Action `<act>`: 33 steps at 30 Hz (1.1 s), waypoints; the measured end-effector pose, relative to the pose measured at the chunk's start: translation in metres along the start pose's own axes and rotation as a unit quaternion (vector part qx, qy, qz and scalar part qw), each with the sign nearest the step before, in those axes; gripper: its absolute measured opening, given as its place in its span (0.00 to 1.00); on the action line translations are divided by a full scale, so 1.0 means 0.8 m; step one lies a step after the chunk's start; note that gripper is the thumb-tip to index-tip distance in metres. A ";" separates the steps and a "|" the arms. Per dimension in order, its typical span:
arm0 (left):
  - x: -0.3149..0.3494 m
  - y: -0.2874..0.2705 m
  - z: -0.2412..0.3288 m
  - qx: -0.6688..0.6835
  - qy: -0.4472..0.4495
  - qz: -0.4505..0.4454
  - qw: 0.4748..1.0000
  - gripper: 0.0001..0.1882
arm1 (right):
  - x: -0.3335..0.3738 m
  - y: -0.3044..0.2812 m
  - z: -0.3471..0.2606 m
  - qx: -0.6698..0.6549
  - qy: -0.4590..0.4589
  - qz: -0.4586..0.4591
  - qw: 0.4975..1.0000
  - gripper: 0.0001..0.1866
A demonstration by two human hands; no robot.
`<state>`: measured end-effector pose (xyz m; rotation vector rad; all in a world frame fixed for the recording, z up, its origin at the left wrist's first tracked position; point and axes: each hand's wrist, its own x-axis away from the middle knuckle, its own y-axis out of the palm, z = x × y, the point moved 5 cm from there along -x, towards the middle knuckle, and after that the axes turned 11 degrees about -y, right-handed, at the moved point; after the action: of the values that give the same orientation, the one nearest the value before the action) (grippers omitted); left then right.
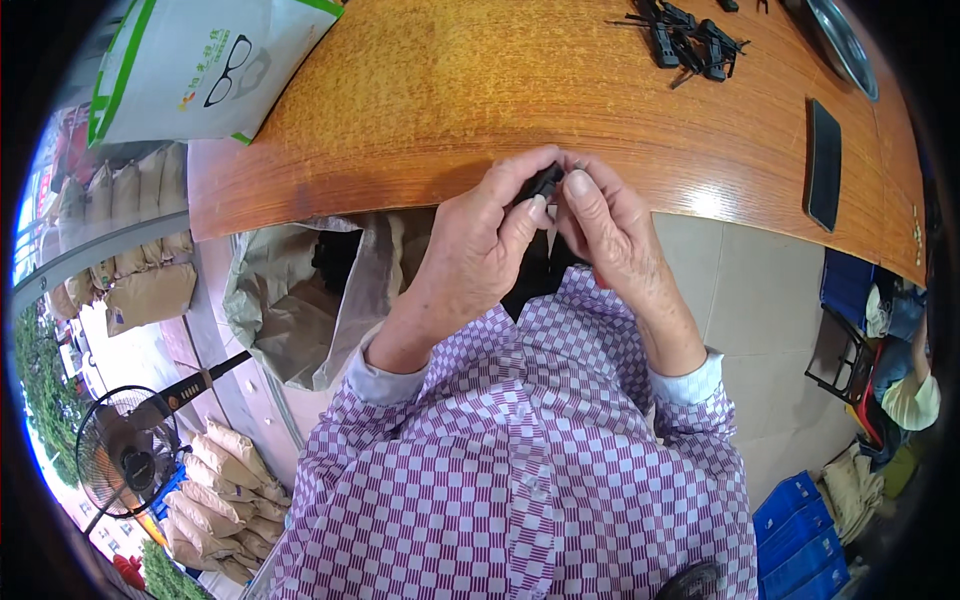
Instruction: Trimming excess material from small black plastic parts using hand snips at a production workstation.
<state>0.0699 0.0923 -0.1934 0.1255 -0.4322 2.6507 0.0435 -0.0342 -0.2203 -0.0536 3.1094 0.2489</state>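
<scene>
The bag [150, 90] on the bench [400, 90] carries the clearest print: a line of green Chinese characters [215, 58] set sideways, with smaller lettering beside it, a black drawing of glasses [228, 72] and a small orange-and-yellow mark [187, 98] at the line's lower end. The fan [128, 455] has a pale mark on its hub, too small to read. Pale marks on its dark pole [183, 391] are likewise unreadable.

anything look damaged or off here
The table looks worn: mottled yellow patches break up its brown finish. Black parts lie in a jumbled heap toward its far right. The held piece is too hidden to judge.
</scene>
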 end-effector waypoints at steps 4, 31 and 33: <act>0.006 -0.015 -0.001 0.000 0.016 0.048 0.999 0.18 | 0.003 0.027 -0.008 -0.083 0.037 -0.009 0.996 0.19; 0.046 -0.066 -0.002 -0.251 0.085 0.152 0.952 0.14 | -0.023 0.028 0.001 0.061 0.006 -0.184 0.981 0.20; 0.071 -0.132 -0.042 -0.201 -0.029 0.279 0.938 0.15 | -0.040 -0.016 -0.022 0.234 -0.176 -0.096 0.951 0.20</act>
<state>0.0656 0.2164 -0.1866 -0.0599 -1.1700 3.0287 0.0754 -0.0483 -0.2038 -0.2682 2.6966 -0.4344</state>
